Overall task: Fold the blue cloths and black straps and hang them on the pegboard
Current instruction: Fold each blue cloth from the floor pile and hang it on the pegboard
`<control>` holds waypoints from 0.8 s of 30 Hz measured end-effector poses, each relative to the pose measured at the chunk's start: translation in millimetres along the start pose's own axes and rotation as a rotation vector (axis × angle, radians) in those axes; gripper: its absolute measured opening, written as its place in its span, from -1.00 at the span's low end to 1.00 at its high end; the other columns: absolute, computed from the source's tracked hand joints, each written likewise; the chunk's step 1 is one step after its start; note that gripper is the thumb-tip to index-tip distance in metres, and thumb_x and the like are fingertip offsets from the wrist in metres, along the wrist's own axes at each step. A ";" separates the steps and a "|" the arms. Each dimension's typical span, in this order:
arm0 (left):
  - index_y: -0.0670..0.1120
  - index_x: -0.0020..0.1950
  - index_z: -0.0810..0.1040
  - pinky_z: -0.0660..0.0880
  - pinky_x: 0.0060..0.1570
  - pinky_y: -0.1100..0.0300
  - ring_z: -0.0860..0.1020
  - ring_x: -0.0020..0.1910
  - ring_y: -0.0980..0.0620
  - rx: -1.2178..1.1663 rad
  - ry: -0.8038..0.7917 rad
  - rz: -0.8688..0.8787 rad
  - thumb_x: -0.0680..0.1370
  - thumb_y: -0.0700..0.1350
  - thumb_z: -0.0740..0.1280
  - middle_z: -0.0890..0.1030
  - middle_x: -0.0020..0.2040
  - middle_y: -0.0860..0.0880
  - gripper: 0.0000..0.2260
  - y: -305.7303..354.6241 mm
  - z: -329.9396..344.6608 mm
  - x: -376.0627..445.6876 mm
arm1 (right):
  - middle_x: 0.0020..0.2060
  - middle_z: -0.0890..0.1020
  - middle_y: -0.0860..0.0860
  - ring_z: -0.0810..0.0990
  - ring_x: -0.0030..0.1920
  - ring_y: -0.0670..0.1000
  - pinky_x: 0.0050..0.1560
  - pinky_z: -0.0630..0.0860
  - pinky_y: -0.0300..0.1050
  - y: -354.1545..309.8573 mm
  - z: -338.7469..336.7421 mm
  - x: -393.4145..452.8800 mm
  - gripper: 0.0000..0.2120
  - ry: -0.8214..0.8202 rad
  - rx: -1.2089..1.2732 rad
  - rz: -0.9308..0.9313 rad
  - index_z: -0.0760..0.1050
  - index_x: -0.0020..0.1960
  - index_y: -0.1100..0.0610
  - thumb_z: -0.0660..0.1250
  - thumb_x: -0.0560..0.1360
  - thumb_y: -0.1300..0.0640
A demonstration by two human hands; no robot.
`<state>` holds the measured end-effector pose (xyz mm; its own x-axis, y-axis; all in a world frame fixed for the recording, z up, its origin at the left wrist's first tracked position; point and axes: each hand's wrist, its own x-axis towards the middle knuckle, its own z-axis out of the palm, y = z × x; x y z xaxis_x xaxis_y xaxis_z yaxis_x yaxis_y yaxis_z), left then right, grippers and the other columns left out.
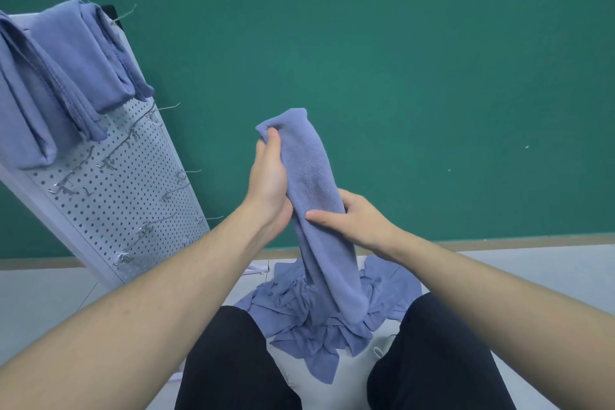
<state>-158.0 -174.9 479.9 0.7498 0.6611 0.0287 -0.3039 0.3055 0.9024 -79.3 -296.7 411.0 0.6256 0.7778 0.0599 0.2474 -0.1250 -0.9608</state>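
Mid-fold: left hand (268, 173) pinches the blue cloth's (314, 176) top, right hand (357, 221) grips its middle; next, drape it over a free pegboard hook (186, 172).

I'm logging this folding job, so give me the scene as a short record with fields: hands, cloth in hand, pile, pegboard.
left hand: pinches the top end of the held blue cloth
right hand: grips the same cloth lower down
cloth in hand: hangs as a long folded strip
pile of blue cloths: crumpled on the floor between the knees
pegboard: leaning at left, folded blue cloths hung at its top, lower hooks bare
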 end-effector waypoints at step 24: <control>-0.08 0.07 0.55 0.54 0.02 0.05 0.64 0.00 -0.04 -0.125 0.182 -0.042 0.66 -0.09 0.09 0.70 0.02 -0.07 -0.76 28.3 -52.1 40.6 | -0.20 0.62 -0.14 0.53 -0.19 -0.15 -0.05 0.45 -0.21 -25.8 -8.6 67.1 -0.89 0.040 0.081 -0.058 0.54 -0.06 0.03 0.28 0.63 0.08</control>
<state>-166.7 -103.7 484.2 0.6482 0.7554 -0.0958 -0.3538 0.4102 0.8406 -37.4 -246.6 442.2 0.6416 0.7567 0.1250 0.2239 -0.0290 -0.9742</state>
